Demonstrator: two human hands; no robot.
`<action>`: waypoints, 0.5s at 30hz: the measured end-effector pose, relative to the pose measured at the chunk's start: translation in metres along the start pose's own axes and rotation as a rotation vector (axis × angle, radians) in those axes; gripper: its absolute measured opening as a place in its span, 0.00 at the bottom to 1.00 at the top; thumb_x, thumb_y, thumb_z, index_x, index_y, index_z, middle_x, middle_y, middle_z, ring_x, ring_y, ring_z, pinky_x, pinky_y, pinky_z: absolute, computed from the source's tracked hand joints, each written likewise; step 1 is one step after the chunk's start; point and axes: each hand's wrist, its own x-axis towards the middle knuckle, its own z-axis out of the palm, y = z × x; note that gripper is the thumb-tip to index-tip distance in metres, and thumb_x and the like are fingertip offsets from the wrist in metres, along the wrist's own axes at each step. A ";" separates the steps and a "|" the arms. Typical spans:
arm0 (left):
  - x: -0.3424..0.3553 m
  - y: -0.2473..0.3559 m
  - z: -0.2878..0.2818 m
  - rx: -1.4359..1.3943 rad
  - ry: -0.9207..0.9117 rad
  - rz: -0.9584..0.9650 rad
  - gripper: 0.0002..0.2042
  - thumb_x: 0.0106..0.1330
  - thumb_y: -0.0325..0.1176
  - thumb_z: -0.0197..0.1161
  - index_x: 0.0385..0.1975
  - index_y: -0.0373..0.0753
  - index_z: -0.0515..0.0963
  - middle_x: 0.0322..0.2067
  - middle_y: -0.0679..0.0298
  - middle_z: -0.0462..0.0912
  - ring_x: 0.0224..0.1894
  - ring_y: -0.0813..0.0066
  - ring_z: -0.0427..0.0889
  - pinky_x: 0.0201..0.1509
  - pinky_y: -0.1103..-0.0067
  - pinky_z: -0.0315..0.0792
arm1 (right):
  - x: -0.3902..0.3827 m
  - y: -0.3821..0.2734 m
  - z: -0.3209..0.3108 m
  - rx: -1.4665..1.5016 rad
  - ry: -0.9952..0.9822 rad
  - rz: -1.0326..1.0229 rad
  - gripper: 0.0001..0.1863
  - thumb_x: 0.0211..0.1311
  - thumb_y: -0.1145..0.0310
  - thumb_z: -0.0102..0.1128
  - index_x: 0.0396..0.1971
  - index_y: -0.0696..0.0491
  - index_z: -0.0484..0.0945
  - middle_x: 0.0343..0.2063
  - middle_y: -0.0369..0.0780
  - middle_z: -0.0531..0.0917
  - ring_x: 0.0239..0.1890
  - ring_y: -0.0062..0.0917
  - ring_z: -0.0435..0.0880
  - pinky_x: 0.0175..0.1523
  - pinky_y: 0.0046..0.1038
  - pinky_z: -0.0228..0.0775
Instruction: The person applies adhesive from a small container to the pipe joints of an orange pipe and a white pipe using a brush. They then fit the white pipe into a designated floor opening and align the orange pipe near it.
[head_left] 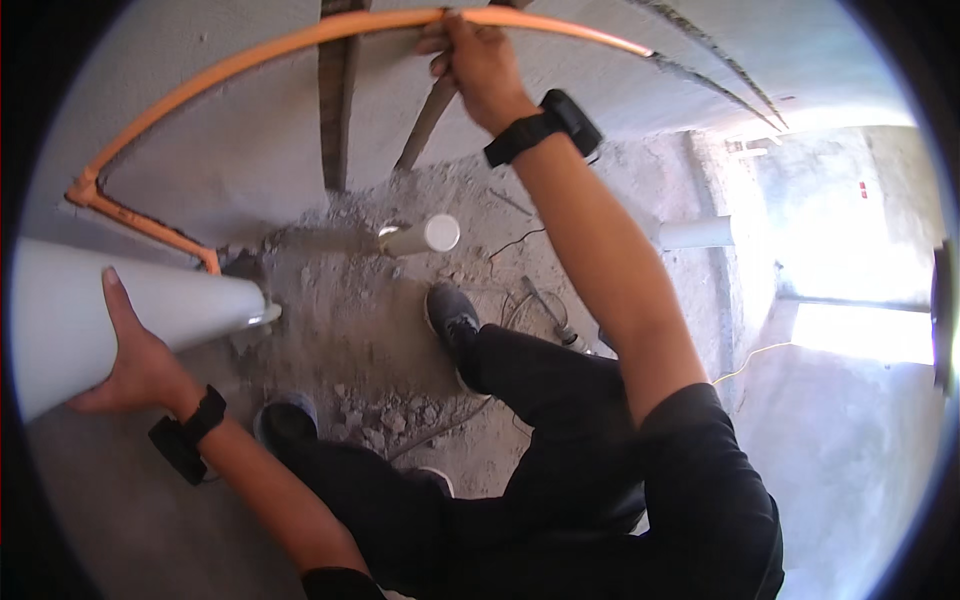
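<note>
A thin orange pipe (250, 62) curves along a groove in the grey wall, bends at an elbow (84, 188) on the left and drops toward the floor. High on it, my right hand (478, 62) grips with the thumb on the pipe and the fingers curled; its fingertips are partly hidden. At the left, a thick white pipe (190, 295) stands close to the wall. My left hand (138, 360) lies against its side with the thumb stretched up and the fingers spread, some out of sight. Each wrist wears a black strap with a small box.
A capped white pipe stub (440, 233) rises from the dusty floor near my shoe (452, 312). Rubble (385, 415) lies between my feet. A corded tool (568, 335) and loose cable rest beside my leg. Vertical grooves (338, 110) cut the wall; another white pipe (697, 232) is farther right.
</note>
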 end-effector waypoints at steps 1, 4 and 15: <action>0.005 -0.008 -0.003 0.129 0.039 0.058 0.48 0.41 0.36 0.86 0.57 0.25 0.59 0.50 0.47 0.78 0.48 0.59 0.82 0.56 0.65 0.80 | 0.006 0.002 0.000 -0.042 -0.020 -0.028 0.20 0.77 0.55 0.48 0.39 0.58 0.79 0.29 0.41 0.85 0.19 0.20 0.77 0.24 0.21 0.69; 0.014 -0.028 0.001 0.067 0.032 0.197 0.50 0.40 0.34 0.86 0.59 0.26 0.56 0.51 0.46 0.76 0.50 0.59 0.81 0.57 0.65 0.80 | 0.017 0.007 -0.011 0.005 -0.076 -0.094 0.17 0.76 0.56 0.49 0.39 0.54 0.80 0.29 0.37 0.85 0.21 0.17 0.75 0.25 0.20 0.68; 0.017 -0.034 -0.012 -0.053 -0.121 0.314 0.49 0.44 0.24 0.82 0.61 0.30 0.50 0.54 0.46 0.71 0.50 0.62 0.80 0.55 0.67 0.84 | 0.006 -0.012 -0.008 -0.042 -0.054 0.113 0.14 0.76 0.58 0.49 0.38 0.51 0.79 0.24 0.29 0.80 0.18 0.11 0.71 0.18 0.13 0.58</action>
